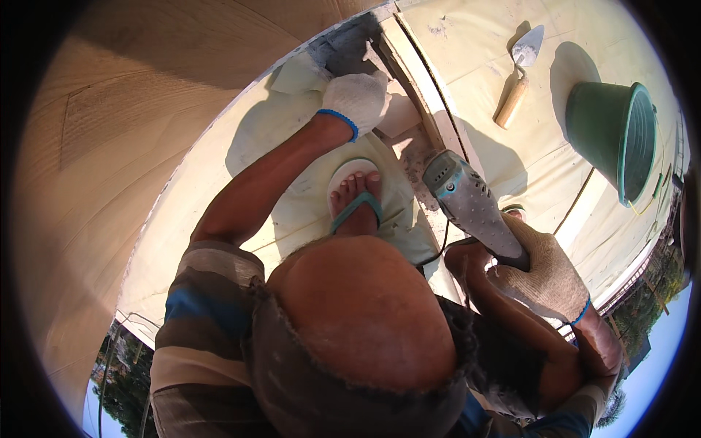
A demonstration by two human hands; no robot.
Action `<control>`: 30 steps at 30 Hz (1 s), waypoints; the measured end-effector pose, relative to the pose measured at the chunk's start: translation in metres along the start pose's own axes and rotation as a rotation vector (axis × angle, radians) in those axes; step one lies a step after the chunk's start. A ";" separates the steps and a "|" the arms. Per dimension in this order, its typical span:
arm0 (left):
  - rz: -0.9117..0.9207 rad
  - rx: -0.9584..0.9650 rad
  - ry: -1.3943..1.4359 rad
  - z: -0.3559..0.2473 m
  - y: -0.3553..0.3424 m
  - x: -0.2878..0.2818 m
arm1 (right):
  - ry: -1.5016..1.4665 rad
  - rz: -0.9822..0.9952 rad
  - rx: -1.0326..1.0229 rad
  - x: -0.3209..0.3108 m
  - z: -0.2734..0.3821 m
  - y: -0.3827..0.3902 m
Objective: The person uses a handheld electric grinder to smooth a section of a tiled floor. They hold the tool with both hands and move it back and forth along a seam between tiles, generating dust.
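Nearest, on the right, the gloved right hand (544, 270) has its fingers wrapped around the slim rear of a grey power tool (471, 204), whose broad head points far and left, over a gritty channel (418, 155). The tool looks fairly heavy and rigid, probably weighted toward that head; the dimpled casing should grip well, best held at the narrow rear, with slack left in the dark cord (440, 252). To the left, a sandalled foot (358, 215) rests on a creased cream sheet (485, 80), which looks thin, soft and apt to ruck. Farther left, the gloved left hand (354, 102) is bunched beside a flat pale piece (400, 117); its fingertips are hidden, so I cannot tell whether it grips anything. A pale strip (412, 73) edges the channel. At the far right are a trowel (514, 102) and a green bucket (599, 128). Beyond the sheet, a brown surface (139, 146) spreads left, with sunlit trees (653, 299) outdoors on the right.
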State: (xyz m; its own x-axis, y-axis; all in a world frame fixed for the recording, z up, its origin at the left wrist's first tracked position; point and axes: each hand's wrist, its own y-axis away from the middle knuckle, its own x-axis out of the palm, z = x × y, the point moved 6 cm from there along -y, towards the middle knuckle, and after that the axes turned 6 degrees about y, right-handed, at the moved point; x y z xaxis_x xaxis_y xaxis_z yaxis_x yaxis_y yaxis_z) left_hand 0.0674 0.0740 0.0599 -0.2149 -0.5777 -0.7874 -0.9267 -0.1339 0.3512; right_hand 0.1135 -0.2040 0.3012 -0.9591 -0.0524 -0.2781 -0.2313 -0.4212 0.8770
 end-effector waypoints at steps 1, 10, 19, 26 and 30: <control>-0.037 -0.063 0.062 0.001 0.013 -0.012 | -0.007 0.009 -0.002 0.001 0.004 -0.001; -0.349 -0.113 0.374 0.033 0.071 -0.044 | 0.022 0.023 -0.014 0.003 0.013 -0.007; 0.350 -0.085 -0.151 0.003 -0.045 0.038 | 0.020 0.016 -0.001 0.001 0.008 -0.004; 0.556 -0.090 0.004 0.061 -0.075 0.119 | 0.041 0.078 0.034 -0.006 0.011 -0.009; 0.409 0.023 0.030 0.060 -0.079 0.082 | -0.054 0.014 -0.011 -0.002 0.002 -0.009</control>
State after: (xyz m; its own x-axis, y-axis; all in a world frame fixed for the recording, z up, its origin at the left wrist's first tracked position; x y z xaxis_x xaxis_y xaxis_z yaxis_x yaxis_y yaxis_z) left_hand 0.1045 0.0851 -0.0628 -0.5582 -0.6032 -0.5697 -0.7733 0.1294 0.6207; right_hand 0.1178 -0.1986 0.2945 -0.9698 -0.0092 -0.2439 -0.2163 -0.4306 0.8762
